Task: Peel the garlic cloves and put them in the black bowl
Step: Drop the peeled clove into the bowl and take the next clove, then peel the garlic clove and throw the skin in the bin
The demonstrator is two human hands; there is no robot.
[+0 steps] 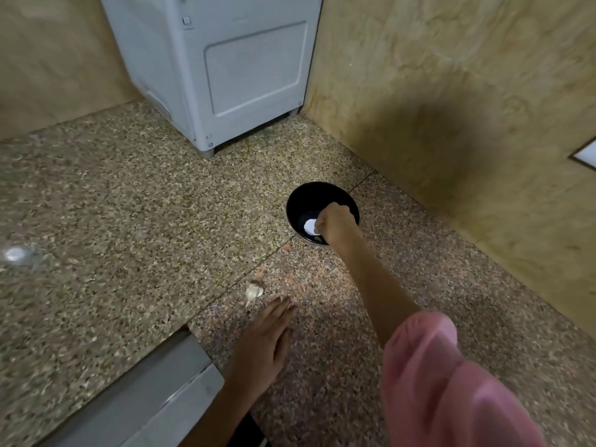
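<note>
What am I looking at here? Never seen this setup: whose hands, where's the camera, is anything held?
No machine here: these are a person's two bare hands, filmed by one camera worn on their head, looking down. The right hand reaches into the black bowl, fingers curled beside a white peeled clove; whether they pinch it I cannot tell. The left hand is open and holds nothing, near a garlic piece on the speckled stone surface. A white appliance stands behind.

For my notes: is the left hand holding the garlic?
No, the left hand lies open beside the garlic, apart from it.
</note>
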